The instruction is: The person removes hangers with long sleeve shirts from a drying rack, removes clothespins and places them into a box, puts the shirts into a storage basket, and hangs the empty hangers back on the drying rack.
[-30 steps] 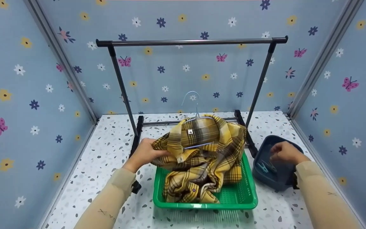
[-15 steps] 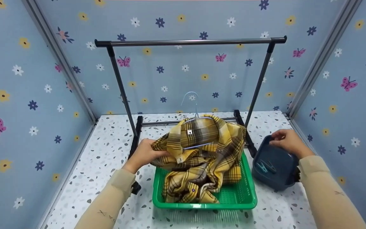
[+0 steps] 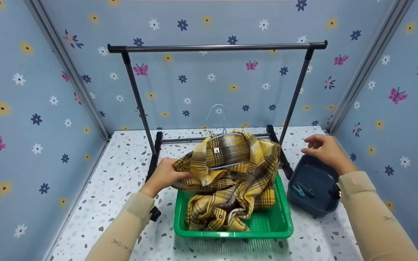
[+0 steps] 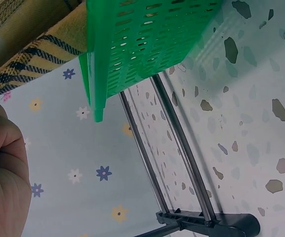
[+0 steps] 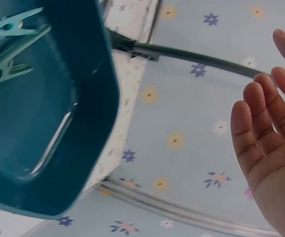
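Note:
A yellow and brown plaid shirt (image 3: 227,185) lies bunched partly in a green basket (image 3: 234,235), its collar raised on a thin wire hanger (image 3: 217,105). My left hand (image 3: 164,176) pinches the shirt at its left shoulder, thumb on the near side. In the left wrist view that hand shows only in part, beside the cloth. Above the far rim of a dark blue bin (image 3: 318,210), my right hand (image 3: 327,152) is raised with nothing in it. The right wrist view shows its fingers relaxed and slightly bent. Two clothespins (image 5: 14,24) lie inside the bin.
Behind the basket stands a clothes rack (image 3: 216,48) with a horizontal bar and two uprights. Its black base (image 3: 287,168) runs close by the basket and the bin. Patterned wall panels (image 3: 394,137) close in the speckled table (image 3: 118,163) at the back and sides.
My right hand has risen from inside the bin to above its far rim, uncovering the clothespins. The left hand keeps its hold on the shirt.

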### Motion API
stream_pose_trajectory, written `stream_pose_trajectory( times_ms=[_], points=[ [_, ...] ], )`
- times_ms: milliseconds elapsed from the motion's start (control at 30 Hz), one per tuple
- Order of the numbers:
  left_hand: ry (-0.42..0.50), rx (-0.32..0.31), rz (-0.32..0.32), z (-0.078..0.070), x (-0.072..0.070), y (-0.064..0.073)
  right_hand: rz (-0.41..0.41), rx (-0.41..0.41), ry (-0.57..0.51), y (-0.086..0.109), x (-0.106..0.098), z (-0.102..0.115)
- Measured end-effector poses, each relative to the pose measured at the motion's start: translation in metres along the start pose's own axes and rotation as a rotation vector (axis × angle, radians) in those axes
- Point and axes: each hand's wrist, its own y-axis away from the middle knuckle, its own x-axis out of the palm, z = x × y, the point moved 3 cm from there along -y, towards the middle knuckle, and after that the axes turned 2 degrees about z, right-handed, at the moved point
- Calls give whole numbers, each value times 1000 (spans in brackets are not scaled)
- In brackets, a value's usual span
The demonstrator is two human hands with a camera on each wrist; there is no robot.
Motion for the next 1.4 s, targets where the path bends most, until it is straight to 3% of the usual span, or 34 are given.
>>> stream_pose_trajectory(
  times_ms=[267, 633, 1400],
  points=[
    [-6, 3, -5, 2, 1, 0, -23, -8, 12, -3, -1, 29],
    [3, -10, 5, 0, 2, 0, -66, -150, -40, -10, 6, 73],
    [-10, -15, 16, -4, 2, -1, 21, -259, -153, -17, 38, 138]
  ],
)
